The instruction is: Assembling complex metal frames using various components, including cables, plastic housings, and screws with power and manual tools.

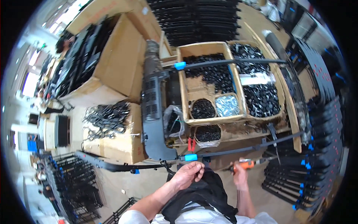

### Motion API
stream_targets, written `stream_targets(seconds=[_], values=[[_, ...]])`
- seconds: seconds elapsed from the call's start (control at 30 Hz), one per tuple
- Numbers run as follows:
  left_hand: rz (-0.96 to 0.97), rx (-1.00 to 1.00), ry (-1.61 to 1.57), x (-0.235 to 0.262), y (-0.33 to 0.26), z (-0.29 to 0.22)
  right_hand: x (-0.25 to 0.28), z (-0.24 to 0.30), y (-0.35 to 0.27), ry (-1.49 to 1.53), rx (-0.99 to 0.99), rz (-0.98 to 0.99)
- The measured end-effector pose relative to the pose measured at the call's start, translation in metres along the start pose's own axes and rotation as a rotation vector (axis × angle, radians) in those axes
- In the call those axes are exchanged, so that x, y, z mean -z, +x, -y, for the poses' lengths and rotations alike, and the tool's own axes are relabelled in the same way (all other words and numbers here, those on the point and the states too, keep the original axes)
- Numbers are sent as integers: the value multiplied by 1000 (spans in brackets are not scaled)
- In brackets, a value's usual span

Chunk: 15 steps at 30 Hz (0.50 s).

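The left hand [189, 172] is curled loosely, touching the long black bar [238, 150] near its blue clip [191, 157]. The right hand [239, 174] grips an orange tool [246, 164] tight. Farther away, wooden boxes [183, 80] hold small black parts.

Bright daylight floods in from windows [30, 71] at my far left, blown out to white glare; my view bends hard at its rim, black corners, soft shadows, edges slightly smeared
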State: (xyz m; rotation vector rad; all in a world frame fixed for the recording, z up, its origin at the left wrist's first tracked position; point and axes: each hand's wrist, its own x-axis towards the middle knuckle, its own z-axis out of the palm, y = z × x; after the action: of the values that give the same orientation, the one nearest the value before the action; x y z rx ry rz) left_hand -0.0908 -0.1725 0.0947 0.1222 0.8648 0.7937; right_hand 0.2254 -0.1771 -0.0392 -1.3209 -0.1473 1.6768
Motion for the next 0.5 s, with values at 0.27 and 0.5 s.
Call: stream_targets(seconds=[0.27, 0.5], values=[[-194, -305, -271, 7, -2, -53, -163, 103, -96, -522, 508, 642], [-142, -476, -502, 46, -3, -90, -314, 117, -72, -756, 619, 875]])
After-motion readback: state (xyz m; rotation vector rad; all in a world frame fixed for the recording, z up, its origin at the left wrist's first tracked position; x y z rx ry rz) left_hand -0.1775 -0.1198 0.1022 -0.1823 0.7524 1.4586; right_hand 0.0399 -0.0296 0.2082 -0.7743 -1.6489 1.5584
